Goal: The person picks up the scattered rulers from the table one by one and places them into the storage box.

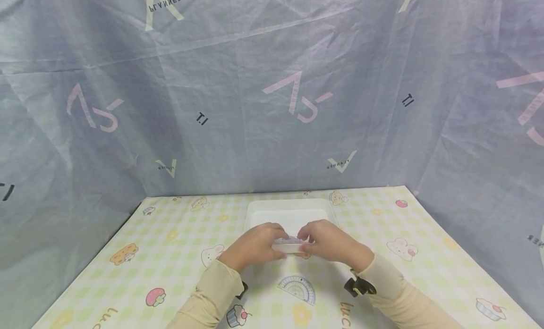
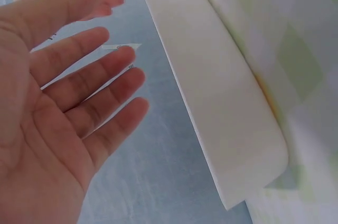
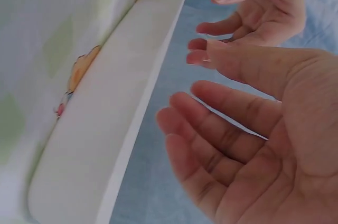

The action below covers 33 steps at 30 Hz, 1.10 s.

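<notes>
A white tray [image 1: 291,205] stands in the middle of the table, its near wall under both hands. My left hand [image 1: 259,244] is at the left of that wall, fingers extended and spread in the left wrist view. My right hand [image 1: 329,241] faces it from the right, its fingers gently bent and thumb apart from them in the right wrist view. The fingertips of both hands come close together over the tray. Between them shows a pale greyish, see-through piece [image 1: 293,240], partly hidden by fingers; I cannot tell whether they hold it.
A clear protractor [image 1: 299,289] lies on the table in front of the tray, between the forearms. The table wears a green checked cloth [image 1: 170,267] with cartoon prints. A grey-blue curtain [image 1: 238,145] hangs behind and along both sides.
</notes>
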Each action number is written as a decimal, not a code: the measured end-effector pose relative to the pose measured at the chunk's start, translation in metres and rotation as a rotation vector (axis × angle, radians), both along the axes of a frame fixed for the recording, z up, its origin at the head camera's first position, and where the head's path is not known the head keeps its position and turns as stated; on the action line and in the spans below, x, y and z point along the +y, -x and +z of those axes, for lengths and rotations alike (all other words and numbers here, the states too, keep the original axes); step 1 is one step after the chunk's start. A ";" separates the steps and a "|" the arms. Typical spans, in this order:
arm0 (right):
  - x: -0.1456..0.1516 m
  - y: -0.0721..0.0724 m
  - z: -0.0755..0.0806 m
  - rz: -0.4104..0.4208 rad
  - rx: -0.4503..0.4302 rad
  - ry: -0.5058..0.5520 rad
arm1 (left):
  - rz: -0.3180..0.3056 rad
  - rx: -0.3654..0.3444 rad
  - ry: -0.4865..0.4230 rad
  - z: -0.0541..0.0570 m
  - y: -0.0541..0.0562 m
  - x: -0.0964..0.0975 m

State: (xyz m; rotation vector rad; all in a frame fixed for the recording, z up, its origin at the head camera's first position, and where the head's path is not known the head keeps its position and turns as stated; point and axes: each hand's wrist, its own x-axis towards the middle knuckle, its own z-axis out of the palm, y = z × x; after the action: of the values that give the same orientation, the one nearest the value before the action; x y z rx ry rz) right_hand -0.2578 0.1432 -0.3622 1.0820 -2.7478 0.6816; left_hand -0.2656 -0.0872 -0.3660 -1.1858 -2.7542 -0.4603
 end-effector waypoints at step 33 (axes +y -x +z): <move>-0.024 -0.026 -0.017 -0.122 -0.366 -0.246 | -0.053 -0.184 0.215 -0.021 -0.015 0.020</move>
State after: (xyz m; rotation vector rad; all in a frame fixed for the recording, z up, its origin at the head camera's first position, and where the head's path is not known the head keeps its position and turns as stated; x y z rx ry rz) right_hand -0.2322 0.1191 -0.3796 0.8935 -3.2516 0.5871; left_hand -0.2503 -0.0676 -0.3872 -1.3272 -2.9984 -0.2979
